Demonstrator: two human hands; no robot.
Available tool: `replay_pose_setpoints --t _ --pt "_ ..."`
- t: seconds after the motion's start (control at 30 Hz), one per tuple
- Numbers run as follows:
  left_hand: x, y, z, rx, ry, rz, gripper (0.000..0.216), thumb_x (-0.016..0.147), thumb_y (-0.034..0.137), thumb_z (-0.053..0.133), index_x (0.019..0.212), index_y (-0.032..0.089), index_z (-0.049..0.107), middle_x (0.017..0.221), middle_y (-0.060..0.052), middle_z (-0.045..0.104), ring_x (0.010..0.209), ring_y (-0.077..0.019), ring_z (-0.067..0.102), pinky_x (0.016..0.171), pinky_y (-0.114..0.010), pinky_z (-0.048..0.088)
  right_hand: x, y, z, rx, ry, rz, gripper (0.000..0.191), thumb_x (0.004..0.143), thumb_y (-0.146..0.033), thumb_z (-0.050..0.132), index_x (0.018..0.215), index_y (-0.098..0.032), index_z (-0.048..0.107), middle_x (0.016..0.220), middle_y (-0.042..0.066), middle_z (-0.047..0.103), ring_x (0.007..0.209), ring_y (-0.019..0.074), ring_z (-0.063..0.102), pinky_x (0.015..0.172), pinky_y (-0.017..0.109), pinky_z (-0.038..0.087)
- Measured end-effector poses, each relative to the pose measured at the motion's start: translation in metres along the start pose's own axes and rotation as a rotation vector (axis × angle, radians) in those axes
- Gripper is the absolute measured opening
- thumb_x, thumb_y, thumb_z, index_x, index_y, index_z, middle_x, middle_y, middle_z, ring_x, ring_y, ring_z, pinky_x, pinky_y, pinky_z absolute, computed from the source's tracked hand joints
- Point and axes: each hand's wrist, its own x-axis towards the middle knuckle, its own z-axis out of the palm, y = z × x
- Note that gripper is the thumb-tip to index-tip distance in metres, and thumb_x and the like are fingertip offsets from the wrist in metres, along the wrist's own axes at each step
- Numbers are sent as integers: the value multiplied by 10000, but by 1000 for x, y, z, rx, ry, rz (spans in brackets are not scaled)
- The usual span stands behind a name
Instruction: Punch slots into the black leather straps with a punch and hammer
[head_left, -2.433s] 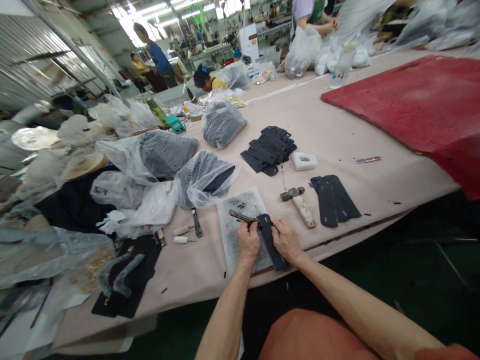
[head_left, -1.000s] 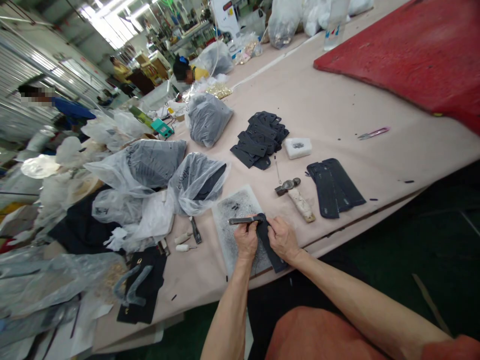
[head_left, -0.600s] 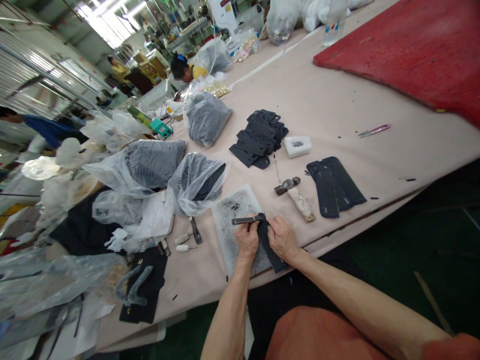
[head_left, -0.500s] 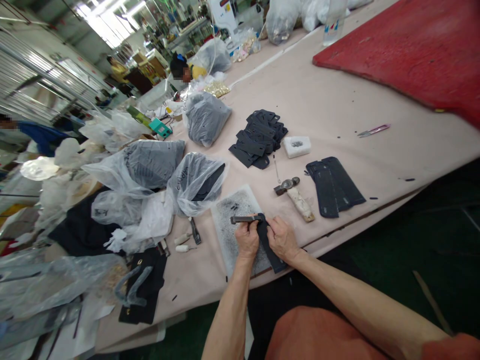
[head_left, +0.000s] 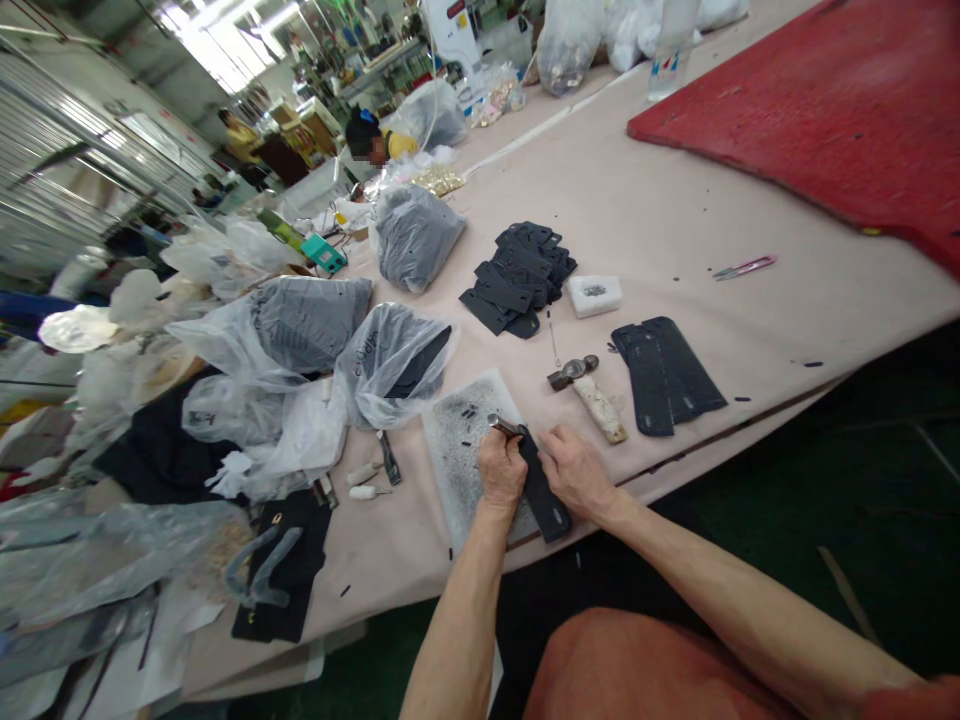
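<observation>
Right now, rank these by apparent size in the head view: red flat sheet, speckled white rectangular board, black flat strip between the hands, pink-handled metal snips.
1. Red sheet, cropped
2. Speckled board, partly covered
3. Black strip
4. Pink-handled snips

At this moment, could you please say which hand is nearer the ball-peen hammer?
Right. The right hand is just on the person's side of the ball-peen hammer, not touching it; the left hand is farther left, across the dark strip.
</observation>
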Motion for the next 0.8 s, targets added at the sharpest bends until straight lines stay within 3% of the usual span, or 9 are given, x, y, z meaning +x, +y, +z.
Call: replay_pose_setpoints --t 0.13,0.27,0.33,0.47,0.57,0.7,0.8 --pt "0 0 -1 -14 0 21 158 856 142 490 862 196 639 819 -72 694 857 -236 655 800 -355 505 13 30 -42 -187 114 86 372 851 -272 589 1200 -142 579 1125 167 564 1021 303 508 838 388 399" --pt "1 3 -3 21 -10 38 132 835 129 528 856 204 635 800 -62 677 812 -232 639 761 -341 487 25 56 -56 -299 -47 251 479 764 -321 687 1181 -124 555 1092 187 568 961 302 553 770 370 420" --pt "1 5 -4 27 -19 70 137 832 120 541 877 202 640 808 -62 677 825 -230 639 768 -332 478 31 61 -55 -181 -103 342 466 732 -264 681 1160 -134 552 1048 165 587 905 275 584 728 346 427" --pt "1 7 -6 19 -1 85 132 828 112 558 877 204 638 812 -59 686 813 -228 636 750 -323 469 47 56 -56 488 -172 684 443 655 -178 637 1082 -185 520 804 49 610 672 200 601 567 284 425" --pt "0 7 -6 11 18 51 137 821 100 557 853 206 638 790 -58 693 776 -228 638 724 -325 466 53 46 -59 815 -212 766 391 676 -197 594 1050 -202 482 734 11 618 553 151 584 487 248 435" --pt "0 8 -7 25 12 60 148 814 96 565 857 210 650 776 -58 702 760 -229 655 731 -334 470 54 30 -67 969 -122 818 389 664 -197 578 1047 -188 508 598 -41 554 410 96 484 368 177 327" --pt "-1 7 -7 35 26 82 171 805 87 571 884 213 656 793 -57 711 765 -230 666 732 -337 477 53 6 -96 905 -83 688 514 665 -222 604 1173 -166 547 564 -59 533 376 91 452 329 169 261"
